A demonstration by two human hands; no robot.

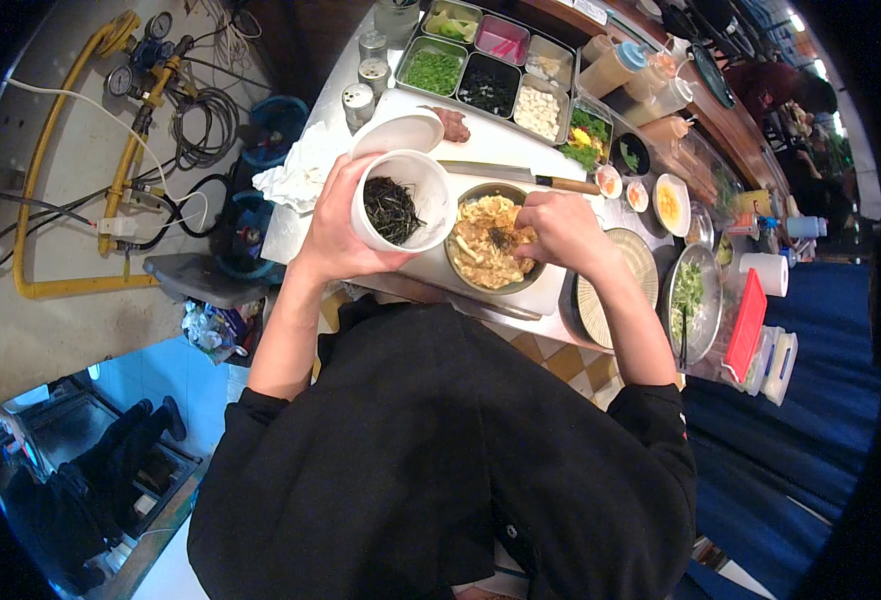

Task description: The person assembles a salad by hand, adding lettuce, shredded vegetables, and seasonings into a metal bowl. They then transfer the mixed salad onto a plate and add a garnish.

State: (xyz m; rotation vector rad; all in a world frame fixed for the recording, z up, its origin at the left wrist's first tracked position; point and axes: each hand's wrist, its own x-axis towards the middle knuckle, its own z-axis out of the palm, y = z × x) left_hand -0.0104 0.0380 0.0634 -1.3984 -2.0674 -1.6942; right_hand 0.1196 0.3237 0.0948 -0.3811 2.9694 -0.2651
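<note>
My left hand [343,225] holds a white plastic tub [444,202] tilted towards me, with dark shredded seaweed [390,212] inside. Its white round lid [399,133] stands just behind the tub's rim. My right hand [560,229] is over the right side of a round bowl [459,279] of egg-topped food [489,262]; its fingertips are bunched at the food, and whether they pinch anything is hidden. A small heap of dark shreds [500,238] lies at the middle of the egg. Behind the bowl, a kitchen knife [493,171] with a wooden handle lies on the white cutting board [553,289].
Metal trays of chopped green onion [433,69] and white cubes [538,110] stand at the back, near squeeze bottles [613,67]. Shaker tins [358,101] and a white cloth [298,172] are at left. A ribbed plate [620,277] and a metal bowl of greens [692,300] stand at right.
</note>
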